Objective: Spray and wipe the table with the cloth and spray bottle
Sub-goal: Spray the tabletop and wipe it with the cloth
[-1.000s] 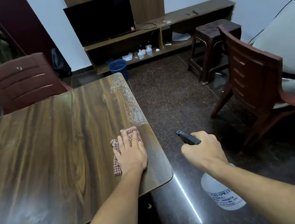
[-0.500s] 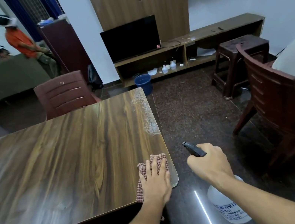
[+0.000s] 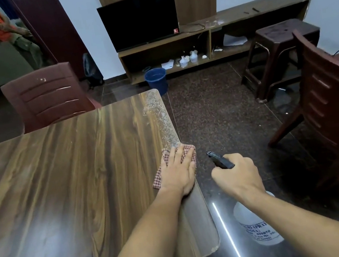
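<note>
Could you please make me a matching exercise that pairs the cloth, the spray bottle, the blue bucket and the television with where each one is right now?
Things:
1. cloth
2. spray bottle
3. blue bucket
4. television

Places:
a. on the floor in front of the shelf unit
b. gripped by the right hand, beside the table, not on it
c. standing on top of the shelf unit
d. pressed flat under the left hand at the table's right edge

Pairs: 1-d; 2-b; 3-a; 4-c
</note>
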